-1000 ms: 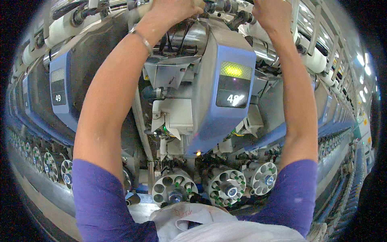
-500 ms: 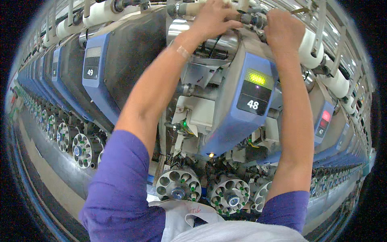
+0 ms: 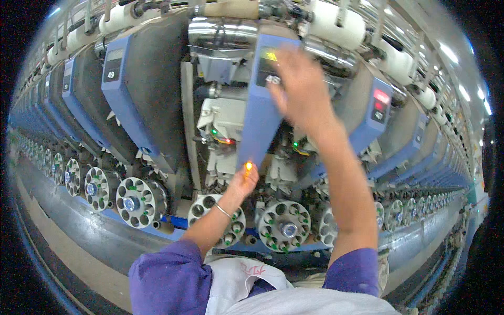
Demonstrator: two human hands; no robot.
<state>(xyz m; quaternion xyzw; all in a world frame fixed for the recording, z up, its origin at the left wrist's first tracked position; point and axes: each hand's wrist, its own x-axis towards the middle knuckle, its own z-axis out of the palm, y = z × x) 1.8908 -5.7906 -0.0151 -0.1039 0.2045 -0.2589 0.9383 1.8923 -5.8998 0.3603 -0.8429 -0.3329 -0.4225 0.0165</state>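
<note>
A blue and grey winding unit (image 3: 257, 118) of a yarn winding machine stands before me. At its lower tip, my left hand (image 3: 244, 181) is closed, fingers bunched against a glowing orange button (image 3: 248, 166). My right hand (image 3: 304, 89), smeared by motion, passes in front of the unit's upper panel with its thumb apart from the fingers; I see nothing in it. A yellow-green lamp (image 3: 271, 54) glows on that panel, partly covered by this hand. Above the unit lie a shiny metal drum (image 3: 223, 35) and a tan tube (image 3: 231, 9).
Similar units line both sides; the right neighbour shows a red lamp (image 3: 381, 97). White yarn packages (image 3: 337, 25) run along the top. Below, round magazines (image 3: 284, 227) hold several green-tipped bobbins. A metal ledge (image 3: 84, 207) runs along the lower left.
Both hands have left the tube holder at the top. My left hand has dropped to the orange button, which glows brighter; my right has moved down before the panel. The view has shifted.
</note>
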